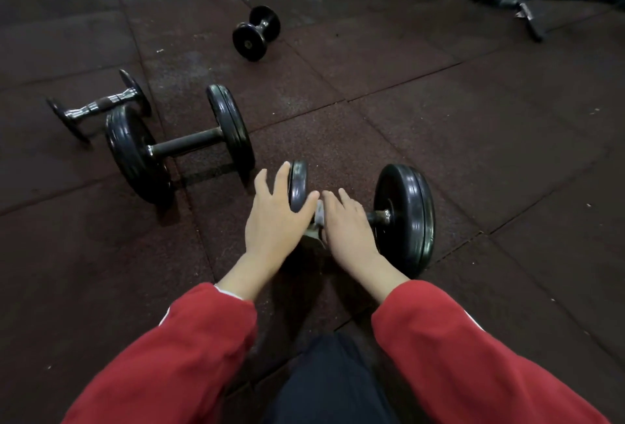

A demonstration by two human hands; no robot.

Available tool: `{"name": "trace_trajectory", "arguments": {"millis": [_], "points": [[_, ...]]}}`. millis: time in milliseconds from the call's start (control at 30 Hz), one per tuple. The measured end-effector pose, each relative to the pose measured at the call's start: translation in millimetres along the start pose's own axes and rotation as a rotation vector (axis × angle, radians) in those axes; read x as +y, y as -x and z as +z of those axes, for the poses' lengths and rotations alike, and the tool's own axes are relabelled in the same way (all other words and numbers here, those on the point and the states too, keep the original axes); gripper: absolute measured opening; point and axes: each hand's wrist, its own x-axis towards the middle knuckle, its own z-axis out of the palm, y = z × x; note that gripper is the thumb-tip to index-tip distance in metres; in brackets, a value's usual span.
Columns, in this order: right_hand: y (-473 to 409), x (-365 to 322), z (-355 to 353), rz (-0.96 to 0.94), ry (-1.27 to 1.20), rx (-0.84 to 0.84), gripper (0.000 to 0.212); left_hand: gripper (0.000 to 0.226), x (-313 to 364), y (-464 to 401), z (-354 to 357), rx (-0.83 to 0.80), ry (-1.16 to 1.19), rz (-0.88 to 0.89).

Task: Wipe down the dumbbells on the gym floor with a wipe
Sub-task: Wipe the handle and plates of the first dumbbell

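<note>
Left hand [275, 217] spread on near dumbbell [406, 217] plate, right hand [348, 224] curled over handle, wipe [318, 220] mostly hidden

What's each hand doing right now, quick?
Left hand: open, fingers spread against the near dumbbell's left plate.
Right hand: over the handle, pressing on a wipe; whether it grips cannot be told.

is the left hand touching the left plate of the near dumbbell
Touching. The head view shows the left hand against the near dumbbell's left plate, fingers overlapping its rim and thumb lying across its face.
</note>
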Motion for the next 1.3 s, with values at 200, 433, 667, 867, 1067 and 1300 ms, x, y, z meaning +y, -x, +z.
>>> {"name": "trace_trajectory", "arguments": {"millis": [200,433,667,867,1067,1300], "points": [[-5.1,10.7,4.6,0.047,-0.296,0.254,0.010,0.046,-0.4,-12.7,14.8,0.095,0.472,-0.151],[-22.9,-0.4,0.3,0.151,-0.353,0.303,0.031,0.040,1.4,-28.9,20.6,0.114,0.557,-0.240],[-29.3,3.4,-4.1,0.054,-0.289,0.214,0.018,0.041,0.2,-28.2,20.8,0.124,0.528,-0.210],[-17.1,4.3,14.5,-0.164,-0.042,0.164,0.045,0.040,-1.0,-28.3,21.1,0.135,0.540,-0.215],[-24.6,12.7,1.9,-0.035,-0.009,0.097,0.032,0.040,-0.9,-25.9,22.3,0.144,0.531,-0.209],[-45.5,-4.0,-1.8,-0.064,-0.043,0.003,0.028,0.039,-2.4,-22.4,21.9,0.156,0.506,-0.175]]}}
